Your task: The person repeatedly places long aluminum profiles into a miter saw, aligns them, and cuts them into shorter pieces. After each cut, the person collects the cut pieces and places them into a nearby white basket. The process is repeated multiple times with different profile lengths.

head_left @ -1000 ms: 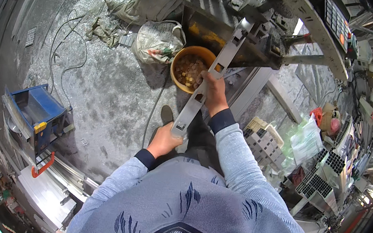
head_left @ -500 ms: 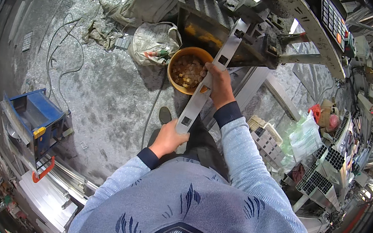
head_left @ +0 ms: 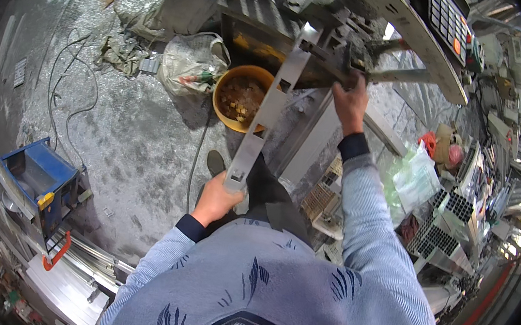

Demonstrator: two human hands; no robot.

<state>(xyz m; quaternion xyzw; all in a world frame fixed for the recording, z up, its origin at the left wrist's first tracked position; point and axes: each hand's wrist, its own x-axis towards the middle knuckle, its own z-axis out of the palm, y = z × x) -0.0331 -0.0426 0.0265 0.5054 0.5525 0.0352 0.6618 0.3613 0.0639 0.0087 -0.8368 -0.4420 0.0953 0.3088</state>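
My left hand [head_left: 216, 197] is closed round the near end of a long silver metal profile [head_left: 272, 106] with rectangular cut-outs along its face. The profile slants away from me, passing over the right rim of a yellow bucket [head_left: 217, 101] that contains small chunky pieces. Its far end lies at a dark, dirty machine [head_left: 260, 39]. My right hand [head_left: 350, 106] is off the profile, beside the machine's right part, with thumb and forefinger apart. Its other fingers are partly hidden, and whether it touches the machine I cannot tell.
A whitish sack [head_left: 188, 64] stands left of the bucket. Past the machine rises a keypad panel [head_left: 448, 23] on a pale beam. At left is a blue metal-framed box [head_left: 43, 167], with a cable [head_left: 72, 118] on the floor. Stacked profiles [head_left: 441, 236] and plastic wrapping [head_left: 417, 180] lie right.
My right hand has let go of the profile and moved right to the machine. The left hand still holds the profile. The whole view has shifted slightly.
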